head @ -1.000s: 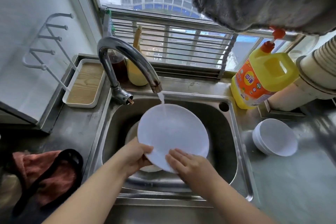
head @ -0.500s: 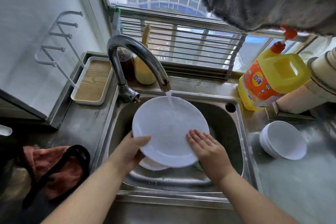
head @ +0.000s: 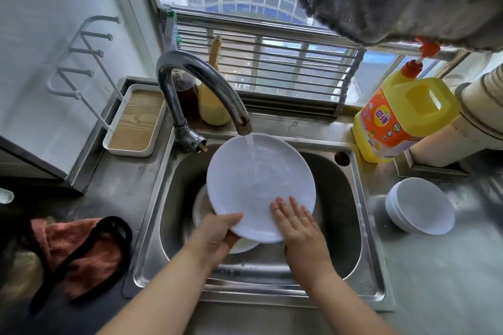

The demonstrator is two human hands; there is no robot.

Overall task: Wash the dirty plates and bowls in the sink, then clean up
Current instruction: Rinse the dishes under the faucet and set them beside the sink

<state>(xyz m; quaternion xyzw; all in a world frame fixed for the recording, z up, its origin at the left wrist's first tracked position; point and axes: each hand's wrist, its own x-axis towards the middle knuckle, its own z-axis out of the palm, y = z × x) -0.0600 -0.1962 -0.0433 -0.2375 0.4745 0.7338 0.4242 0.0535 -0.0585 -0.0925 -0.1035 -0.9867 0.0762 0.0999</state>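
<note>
- Plate [head: 255,179] is being held tilted over the middle of the sink [head: 351,228], with water from the tap [head: 201,84] landing on its upper part at about 12 o'clock.
- Left hand [head: 217,234] is gripping the plate's rim at about 7 o'clock, thumb lying on the face and the other fingers tucked out of sight beneath.
- Right hand [head: 296,223] is lying flat on the plate's face at about 5 o'clock, fingers straight and spread, holding nothing; it looks to be rubbing the surface under the flow.
- Judging from this, the plate is being rinsed, and more dishes are waiting below it in the sink.
- Slipping is the main risk: the wet plate is hanging from a single one-handed grip at the rim, so a strong push from the flat hand could lever it loose onto the dishes [head: 204,209] underneath and chip them.
- Water striking the tilted face could be splashing over the sink edge onto the worktop [head: 435,280], towards the stacked bowls [head: 419,207] at 3 o'clock.
- Dishes under the plate are mostly covered, so their number and kind are hard to tell.
- Whether any soap or dirt is remaining on the plate is unclear through the water film.
- Tap handle is barely showing.
</note>
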